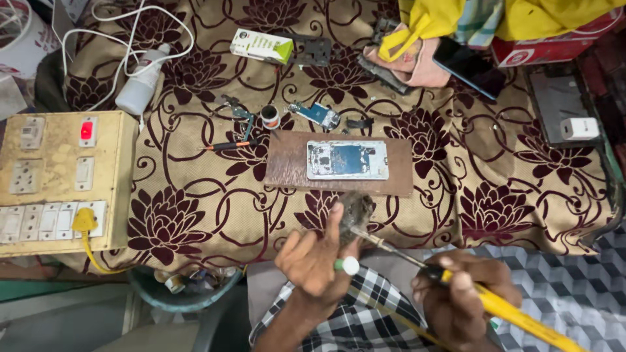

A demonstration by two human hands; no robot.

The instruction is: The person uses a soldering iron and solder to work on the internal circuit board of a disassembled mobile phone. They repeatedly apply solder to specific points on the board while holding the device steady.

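Note:
My left hand [314, 259] holds a dark, crumpled wad [356, 210] between thumb and fingers; a small white and green round thing [349, 265] rests against its palm. My right hand [462, 296] grips a yellow-handled soldering iron [502, 308], whose metal tip [360, 233] touches the wad. Beyond the hands an opened phone body [347, 160] with a blue board lies flat on a brown wooden slab [403, 171], on the patterned brown cloth [195, 215].
A yellowed switch and socket box [59, 182] with a red lit switch and yellow plug stands at left. Tweezers [240, 112], a screwdriver [228, 146], a small pot [270, 117], phone parts [317, 114], a white bottle [140, 85], cables, a box [262, 46], a dark phone [471, 66].

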